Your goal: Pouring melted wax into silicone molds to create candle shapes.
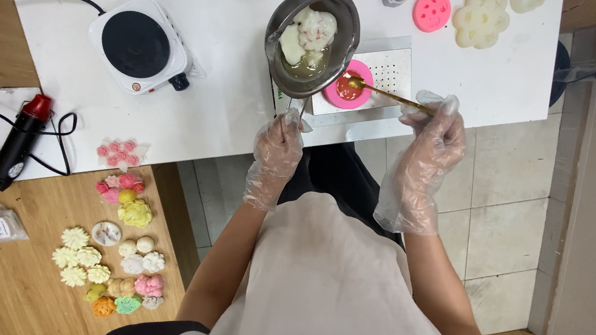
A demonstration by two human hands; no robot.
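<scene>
Holding a pot (313,41) by its handle in your left hand (276,157), your right hand (427,147) grips a spoon (385,93) over a pink mould (348,85); a hotplate (141,44) sits left on the bench (224,102).

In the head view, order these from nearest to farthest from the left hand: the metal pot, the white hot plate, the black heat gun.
Measured from the left hand:
1. Metal pot, just above, its handle held.
2. White hot plate, up-left on the table.
3. Black heat gun, far left.

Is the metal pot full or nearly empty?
Nearly empty: the pot in the left hand holds only a shallow yellowish pool and some white lumps; most of its inner wall is bare.
</scene>
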